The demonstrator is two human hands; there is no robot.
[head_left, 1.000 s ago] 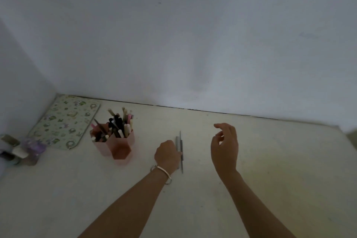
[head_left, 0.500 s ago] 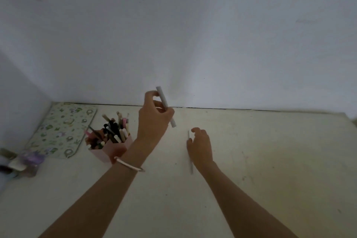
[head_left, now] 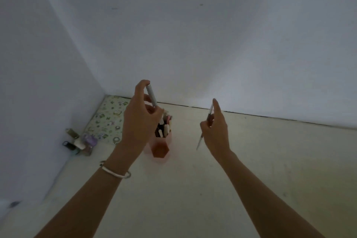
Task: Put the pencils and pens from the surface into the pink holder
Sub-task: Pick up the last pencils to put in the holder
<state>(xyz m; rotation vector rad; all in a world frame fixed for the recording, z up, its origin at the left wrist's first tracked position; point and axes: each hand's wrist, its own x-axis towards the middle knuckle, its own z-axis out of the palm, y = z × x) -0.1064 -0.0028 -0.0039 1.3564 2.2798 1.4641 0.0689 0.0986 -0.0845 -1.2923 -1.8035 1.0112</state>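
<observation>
— Pale walls (head_left: 212,35) meet in a corner behind a cream surface (head_left: 251,170), and the light is dim. Where is the pink holder (head_left: 161,147)?
— It stands upright on the surface towards the left corner, already crowded with pens and pencils. Its left part is hidden behind a hand.
— State of the left hand (head_left: 139,121)?
— Raised in front of the holder, fingers and thumb pinching a grey-white pen (head_left: 151,95). This pen is near upright and its lower end is lost behind the fingers, close over the holder's contents. Contact with them cannot be determined. A silver bangle (head_left: 116,173) sits on that wrist.
— Right hand (head_left: 216,131)?
— In the air to the right of the holder and apart from it, it grips a thin pen (head_left: 199,142) between thumb and fingers. The pale tip slants down and to the left.
— Other items?
— A patterned mat (head_left: 108,118) lies in the corner, and small bottles (head_left: 79,142) cluster just beside it against the left wall.
</observation>
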